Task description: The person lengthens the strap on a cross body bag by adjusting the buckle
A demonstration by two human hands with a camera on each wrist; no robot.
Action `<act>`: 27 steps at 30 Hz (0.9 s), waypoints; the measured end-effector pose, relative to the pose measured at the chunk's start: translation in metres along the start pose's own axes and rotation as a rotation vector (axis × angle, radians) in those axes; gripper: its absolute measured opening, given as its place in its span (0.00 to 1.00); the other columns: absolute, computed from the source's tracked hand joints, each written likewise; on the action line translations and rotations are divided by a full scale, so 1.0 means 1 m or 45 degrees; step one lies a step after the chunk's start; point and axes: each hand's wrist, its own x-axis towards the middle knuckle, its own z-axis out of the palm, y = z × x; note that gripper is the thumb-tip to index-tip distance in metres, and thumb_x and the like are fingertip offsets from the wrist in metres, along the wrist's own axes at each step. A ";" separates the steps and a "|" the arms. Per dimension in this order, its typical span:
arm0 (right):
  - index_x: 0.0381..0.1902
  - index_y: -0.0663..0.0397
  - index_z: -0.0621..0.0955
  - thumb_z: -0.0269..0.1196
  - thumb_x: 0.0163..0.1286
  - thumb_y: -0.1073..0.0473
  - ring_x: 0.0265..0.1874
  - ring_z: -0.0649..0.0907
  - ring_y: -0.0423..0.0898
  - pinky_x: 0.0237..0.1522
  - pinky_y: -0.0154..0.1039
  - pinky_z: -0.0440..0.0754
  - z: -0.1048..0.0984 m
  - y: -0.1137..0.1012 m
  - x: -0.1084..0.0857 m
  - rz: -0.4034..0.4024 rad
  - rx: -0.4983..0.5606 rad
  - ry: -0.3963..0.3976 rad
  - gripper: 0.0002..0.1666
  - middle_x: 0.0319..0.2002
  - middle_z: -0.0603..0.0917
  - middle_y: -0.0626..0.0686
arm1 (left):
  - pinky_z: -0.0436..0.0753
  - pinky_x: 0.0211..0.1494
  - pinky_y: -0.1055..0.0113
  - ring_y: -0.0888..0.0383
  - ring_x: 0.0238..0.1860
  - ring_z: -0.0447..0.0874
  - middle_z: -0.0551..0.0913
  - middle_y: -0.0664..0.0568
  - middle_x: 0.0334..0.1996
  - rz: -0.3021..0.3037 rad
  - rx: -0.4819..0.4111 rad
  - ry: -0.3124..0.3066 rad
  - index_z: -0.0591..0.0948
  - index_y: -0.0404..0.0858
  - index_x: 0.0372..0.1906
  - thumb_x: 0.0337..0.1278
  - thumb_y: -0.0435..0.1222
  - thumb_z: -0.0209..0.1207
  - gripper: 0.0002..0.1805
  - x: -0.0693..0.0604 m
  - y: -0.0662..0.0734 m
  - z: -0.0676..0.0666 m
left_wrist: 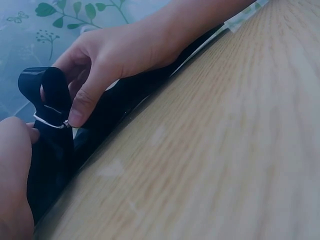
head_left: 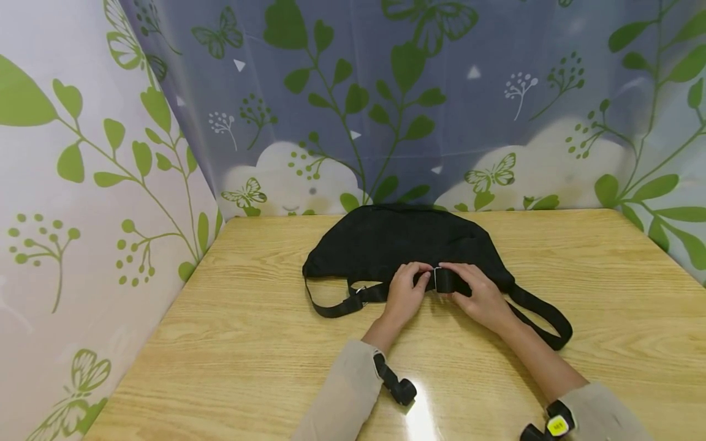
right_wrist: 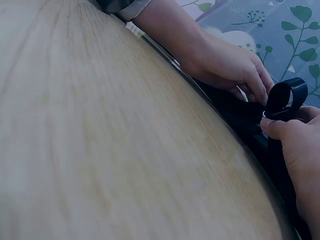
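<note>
A black waist bag [head_left: 402, 239] lies on the table with its strap drawn toward the front. My left hand [head_left: 407, 294] pinches the strap just left of a silver metal slider buckle [head_left: 436, 280]. From the other side, my right hand [head_left: 480, 297] holds the buckle's edge and the strap, its thumb against the metal in the left wrist view. A loop of strap [left_wrist: 45, 82] stands up out of the buckle [left_wrist: 50, 121]. Some of the right fingers are hidden behind that loop.
A second metal ring [head_left: 360, 295] sits on the strap to the left. Strap loops spread out at the bag's left and right ends [head_left: 559, 331]. The wooden table [head_left: 220, 367] meets a leaf-patterned cloth backdrop [head_left: 353, 122] at the back and left.
</note>
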 end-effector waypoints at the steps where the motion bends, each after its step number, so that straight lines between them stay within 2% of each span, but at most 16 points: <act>1: 0.55 0.59 0.75 0.72 0.43 0.75 0.49 0.74 0.52 0.48 0.46 0.70 0.000 0.000 0.000 -0.003 -0.005 0.009 0.38 0.49 0.77 0.57 | 0.72 0.48 0.69 0.60 0.43 0.73 0.79 0.55 0.40 0.022 -0.005 0.013 0.80 0.40 0.43 0.62 0.34 0.54 0.07 0.000 0.000 0.000; 6: 0.55 0.59 0.76 0.72 0.41 0.75 0.46 0.75 0.52 0.47 0.47 0.71 0.001 0.002 0.000 -0.003 -0.050 0.062 0.38 0.48 0.78 0.56 | 0.71 0.48 0.70 0.58 0.43 0.72 0.76 0.52 0.40 0.175 -0.014 0.159 0.79 0.38 0.42 0.54 0.26 0.60 0.11 0.002 -0.002 0.001; 8: 0.55 0.58 0.76 0.73 0.42 0.74 0.45 0.75 0.51 0.46 0.47 0.71 0.002 0.003 -0.001 0.002 -0.065 0.073 0.38 0.47 0.78 0.56 | 0.72 0.45 0.72 0.59 0.39 0.72 0.74 0.52 0.37 0.210 -0.022 0.166 0.78 0.38 0.41 0.50 0.22 0.60 0.14 0.003 -0.002 0.001; 10: 0.55 0.58 0.76 0.73 0.43 0.73 0.44 0.75 0.51 0.46 0.47 0.71 0.002 0.004 0.000 0.009 -0.066 0.073 0.38 0.47 0.78 0.56 | 0.72 0.41 0.74 0.60 0.36 0.71 0.73 0.52 0.34 0.193 -0.013 0.092 0.77 0.37 0.43 0.46 0.20 0.60 0.17 0.003 -0.001 0.001; 12: 0.55 0.58 0.75 0.73 0.42 0.72 0.45 0.75 0.51 0.46 0.46 0.71 0.002 0.005 0.000 0.007 -0.061 0.068 0.38 0.47 0.78 0.55 | 0.71 0.39 0.76 0.61 0.34 0.69 0.71 0.54 0.34 0.143 0.028 -0.024 0.75 0.38 0.46 0.44 0.19 0.59 0.21 0.003 -0.001 0.001; 14: 0.55 0.59 0.75 0.73 0.42 0.72 0.46 0.74 0.51 0.48 0.42 0.70 0.003 0.005 0.000 -0.001 -0.039 0.049 0.38 0.47 0.77 0.56 | 0.70 0.40 0.75 0.61 0.36 0.68 0.70 0.54 0.35 0.079 0.103 -0.132 0.72 0.39 0.51 0.42 0.20 0.60 0.26 0.002 0.000 0.001; 16: 0.55 0.60 0.75 0.73 0.42 0.73 0.47 0.74 0.51 0.51 0.38 0.68 0.003 0.006 0.001 -0.023 -0.007 0.027 0.38 0.47 0.77 0.56 | 0.71 0.42 0.73 0.60 0.40 0.69 0.71 0.53 0.38 0.050 0.205 -0.196 0.69 0.40 0.55 0.42 0.25 0.64 0.30 0.001 0.000 0.001; 18: 0.55 0.61 0.75 0.73 0.43 0.73 0.47 0.74 0.52 0.53 0.33 0.66 0.004 0.007 0.001 -0.047 0.029 0.002 0.37 0.47 0.76 0.56 | 0.71 0.45 0.71 0.58 0.42 0.69 0.71 0.52 0.41 0.049 0.275 -0.223 0.67 0.41 0.58 0.42 0.31 0.69 0.34 0.000 0.001 0.001; 21: 0.55 0.62 0.75 0.71 0.45 0.73 0.48 0.74 0.52 0.54 0.28 0.63 0.004 0.008 0.000 -0.071 0.081 -0.024 0.36 0.48 0.76 0.56 | 0.73 0.46 0.68 0.56 0.44 0.71 0.72 0.49 0.43 0.080 0.344 -0.218 0.66 0.42 0.59 0.41 0.40 0.71 0.37 -0.001 0.000 0.002; 24: 0.55 0.63 0.74 0.67 0.48 0.77 0.49 0.74 0.52 0.54 0.26 0.62 0.004 0.007 0.000 -0.065 0.116 -0.024 0.33 0.48 0.76 0.56 | 0.74 0.46 0.68 0.56 0.42 0.72 0.72 0.49 0.42 0.116 0.368 -0.198 0.67 0.45 0.59 0.40 0.42 0.71 0.37 -0.002 -0.001 0.001; 27: 0.51 0.64 0.74 0.63 0.49 0.81 0.46 0.76 0.51 0.51 0.26 0.66 0.003 0.006 -0.001 -0.028 0.119 0.014 0.29 0.47 0.76 0.57 | 0.74 0.45 0.68 0.56 0.42 0.73 0.72 0.49 0.42 0.154 0.372 -0.183 0.69 0.47 0.58 0.39 0.42 0.72 0.36 -0.002 -0.001 0.000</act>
